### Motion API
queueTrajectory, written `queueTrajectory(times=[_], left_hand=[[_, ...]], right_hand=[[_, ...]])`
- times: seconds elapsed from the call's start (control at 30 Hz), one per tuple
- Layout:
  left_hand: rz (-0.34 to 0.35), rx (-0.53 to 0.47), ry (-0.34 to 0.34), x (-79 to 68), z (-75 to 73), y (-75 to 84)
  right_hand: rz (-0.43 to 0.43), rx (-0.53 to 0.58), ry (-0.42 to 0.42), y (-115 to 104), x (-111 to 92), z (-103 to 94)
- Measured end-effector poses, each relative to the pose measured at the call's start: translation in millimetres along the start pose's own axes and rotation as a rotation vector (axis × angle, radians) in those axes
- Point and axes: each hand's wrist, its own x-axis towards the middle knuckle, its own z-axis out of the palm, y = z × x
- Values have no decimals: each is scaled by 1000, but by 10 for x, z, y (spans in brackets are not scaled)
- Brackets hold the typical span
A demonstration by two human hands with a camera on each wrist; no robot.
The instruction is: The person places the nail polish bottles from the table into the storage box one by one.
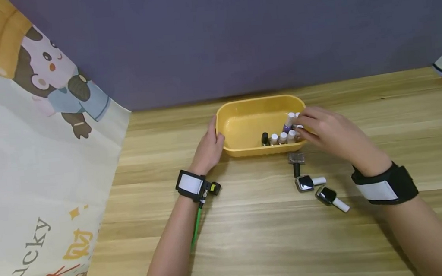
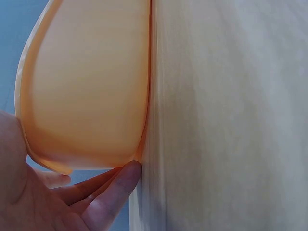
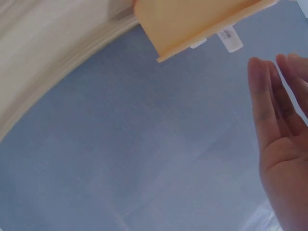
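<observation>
My left hand [image 1: 208,150] grips the left end of a yellow plastic basin [image 1: 245,152], its fingers against the outside wall in the left wrist view. My right hand [image 1: 334,135] is over the basin's right end, fingertips by the nail polish bottles inside. Its fingers [image 3: 262,101] look fairly straight in the right wrist view, with nothing seen between them. White-capped bottles [image 1: 283,138] stand along the near wall beside a black-capped bottle [image 1: 265,139]. A purple nail polish bottle [image 1: 287,125] stands behind them. The right hand partly hides the rightmost bottles.
In front of the basin lie a glittery bottle with a black cap [image 1: 296,159] and two dark bottles with white caps, one [image 1: 305,183] left of the other [image 1: 327,195]. A dark wall [image 1: 259,35] rises behind the wooden table [image 1: 253,248]; a printed curtain [image 1: 32,170] hangs left.
</observation>
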Motion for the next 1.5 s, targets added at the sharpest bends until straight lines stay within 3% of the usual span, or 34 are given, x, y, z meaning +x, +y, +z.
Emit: queueTrajectory(times=[0.37, 0.63, 1.0, 1.23, 1.5], left_hand=[[8, 2, -13, 34, -30, 47], [4, -34, -29, 52, -34, 86], [1, -34, -18, 20, -50, 63], [1, -28, -13, 2, -35, 42], [-2, -32, -11, -12, -30, 18]], right_hand=[[-32, 15, 44, 30, -142, -42], [-108, 52, 9, -63, -128, -99], [-145, 84, -175, -165, -189, 6], [-93, 211, -366, -171, -249, 87], [-83, 213, -544, -168, -268, 203]])
